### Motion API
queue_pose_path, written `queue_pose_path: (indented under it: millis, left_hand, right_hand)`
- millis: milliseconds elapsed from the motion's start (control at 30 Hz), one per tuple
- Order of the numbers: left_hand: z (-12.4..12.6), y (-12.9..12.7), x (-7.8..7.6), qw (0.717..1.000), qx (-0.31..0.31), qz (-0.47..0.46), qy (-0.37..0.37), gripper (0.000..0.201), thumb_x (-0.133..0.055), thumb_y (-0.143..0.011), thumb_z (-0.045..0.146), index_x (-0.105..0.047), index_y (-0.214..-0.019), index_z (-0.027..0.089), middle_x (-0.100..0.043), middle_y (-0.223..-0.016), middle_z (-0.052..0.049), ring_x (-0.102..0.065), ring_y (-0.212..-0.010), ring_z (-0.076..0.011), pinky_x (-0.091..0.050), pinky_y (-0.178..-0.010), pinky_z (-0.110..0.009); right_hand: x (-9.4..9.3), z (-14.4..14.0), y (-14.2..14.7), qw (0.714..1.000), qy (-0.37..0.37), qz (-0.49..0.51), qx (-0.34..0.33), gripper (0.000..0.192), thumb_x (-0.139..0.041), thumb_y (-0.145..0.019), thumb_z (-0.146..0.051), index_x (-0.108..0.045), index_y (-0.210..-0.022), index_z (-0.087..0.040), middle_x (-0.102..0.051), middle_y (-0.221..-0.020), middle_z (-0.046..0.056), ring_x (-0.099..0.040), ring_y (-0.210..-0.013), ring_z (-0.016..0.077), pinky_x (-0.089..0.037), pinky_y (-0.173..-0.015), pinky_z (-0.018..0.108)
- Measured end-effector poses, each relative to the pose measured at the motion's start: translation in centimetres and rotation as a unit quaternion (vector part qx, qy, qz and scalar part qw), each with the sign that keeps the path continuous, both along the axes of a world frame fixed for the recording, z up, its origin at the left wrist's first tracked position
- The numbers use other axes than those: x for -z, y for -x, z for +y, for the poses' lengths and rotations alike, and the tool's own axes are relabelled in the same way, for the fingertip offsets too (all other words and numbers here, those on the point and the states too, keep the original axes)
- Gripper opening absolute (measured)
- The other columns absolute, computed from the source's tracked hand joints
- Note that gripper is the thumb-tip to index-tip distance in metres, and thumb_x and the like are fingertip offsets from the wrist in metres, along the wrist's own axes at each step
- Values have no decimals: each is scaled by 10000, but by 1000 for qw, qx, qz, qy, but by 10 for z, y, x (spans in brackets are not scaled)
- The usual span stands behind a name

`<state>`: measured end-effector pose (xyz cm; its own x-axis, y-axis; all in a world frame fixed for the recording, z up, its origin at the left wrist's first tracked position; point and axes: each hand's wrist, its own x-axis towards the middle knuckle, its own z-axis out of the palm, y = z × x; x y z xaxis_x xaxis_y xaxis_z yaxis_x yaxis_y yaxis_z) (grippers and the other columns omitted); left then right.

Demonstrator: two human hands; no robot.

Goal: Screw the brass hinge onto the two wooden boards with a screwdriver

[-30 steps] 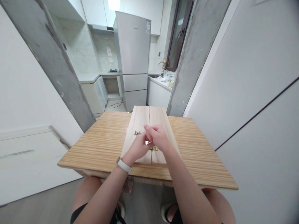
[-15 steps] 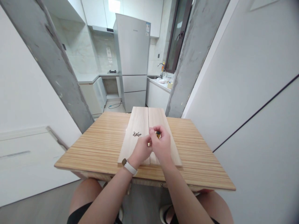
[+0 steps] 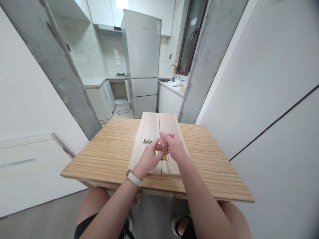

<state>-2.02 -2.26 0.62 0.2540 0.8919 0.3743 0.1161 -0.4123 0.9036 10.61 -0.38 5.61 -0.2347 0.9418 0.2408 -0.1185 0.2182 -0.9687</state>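
Two pale wooden boards [image 3: 149, 127] lie side by side on a striped wooden table [image 3: 107, 152]. A brass hinge [image 3: 165, 156] sits across their seam, partly hidden under my hands. My left hand [image 3: 148, 159], with a white watch on its wrist, rests on the left board, its fingertips pinched together at the hinge. My right hand [image 3: 173, 146] hovers just above the hinge with its fingers curled shut, meeting the left fingertips. What those fingers grip is hidden now. A small pile of dark screws [image 3: 147, 141] lies on the left board, just left of my hands.
A white wall [image 3: 261, 83] runs close along the table's right edge. Two grey concrete pillars [image 3: 62, 69] frame the way to a kitchen with a fridge [image 3: 143, 63], a counter and a sink. My knees are under the table's near edge.
Half a second ago my right fingers showed a small yellow-and-black tool; it is now hidden. Both hands stay together over the hinge, shifting only slightly as my head moves.
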Motion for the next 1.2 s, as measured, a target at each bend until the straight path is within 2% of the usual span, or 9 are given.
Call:
queue_pose_path:
  millis: [100, 200, 400, 567, 633, 767, 967, 1067, 1200]
  left_hand:
    - [9, 1, -2, 998, 59, -20, 13, 420, -657, -854, 101, -610, -1268, 152, -771, -1047, -79, -745, -973, -207, -579, -865, -298]
    - [15, -2, -2, 997, 81, -15, 8, 394, -625, -872, 89, -617, -1261, 156, -768, -1114, -96, -745, -1042, -223, -579, -915, -324]
    - [13, 0, -2, 998, 27, 42, -25, 310, -608, -876, 83, -672, -1164, 179, -784, -1068, -75, -757, -1014, -225, -584, -892, -315]
    - [0, -4, 4, 991, -73, 93, -69, 286, -595, -867, 70, -745, -1090, 166, -800, -983, -83, -742, -871, -208, -570, -802, -294]
    - [-8, -9, 10, 987, -95, 109, -66, 265, -573, -895, 91, -756, -1073, 160, -801, -992, -93, -724, -822, -200, -558, -763, -292]
    - [-19, -14, 16, 984, -138, 100, -44, 232, -582, -903, 127, -763, -1045, 161, -798, -951, -84, -689, -762, -185, -534, -693, -267]
    - [-6, 0, 4, 998, -60, 21, -28, 465, -662, -783, 49, -662, -1230, 178, -768, -1012, -59, -710, -914, -189, -561, -868, -298]
    - [6, 3, 3, 1000, 15, -18, -3, 354, -691, -812, 92, -634, -1155, 158, -750, -1021, -74, -725, -931, -197, -578, -855, -305]
    - [19, 1, 5, 996, 82, -40, 20, 210, -677, -850, 117, -639, -1056, 138, -750, -1021, -103, -738, -989, -223, -590, -879, -327]
  right_hand:
    - [-9, 17, -18, 986, 43, -7, -162, 628, -685, -866, -538, -333, -445, -232, -272, -429, -74, -227, -434, 83, -179, -484, 289]
    - [-10, 26, -27, 980, 54, 4, -193, 635, -690, -860, -547, -317, -451, -234, -254, -436, -81, -203, -435, 81, -157, -482, 285]
    - [1, 4, -17, 999, -39, -16, -8, 489, -643, -906, -519, -485, -560, -210, -437, -538, -36, -390, -538, 124, -319, -546, 282]
    - [4, -36, 16, 963, -95, -57, 244, 195, -632, -924, -395, -606, -880, -207, -624, -839, 16, -565, -781, 180, -453, -729, 309]
    - [5, -46, 32, 944, -87, -61, 314, 173, -636, -922, -376, -592, -934, -210, -620, -886, 24, -566, -808, 186, -458, -760, 321]
    - [10, -48, 50, 923, -67, -18, 379, 314, -584, -955, -417, -461, -734, -230, -469, -687, -25, -464, -653, 159, -405, -630, 301]
    - [8, -21, 25, 977, -10, 25, 211, 570, -608, -912, -547, -382, -495, -231, -335, -480, -38, -329, -475, 119, -269, -479, 297]
    - [-2, -1, 4, 1000, 6, -9, 8, 606, -668, -868, -543, -380, -443, -221, -306, -435, -57, -269, -448, 90, -230, -487, 289]
    - [-14, 23, -19, 973, 29, -37, -226, 640, -672, -880, -533, -344, -425, -225, -281, -413, -75, -226, -433, 74, -201, -498, 287]
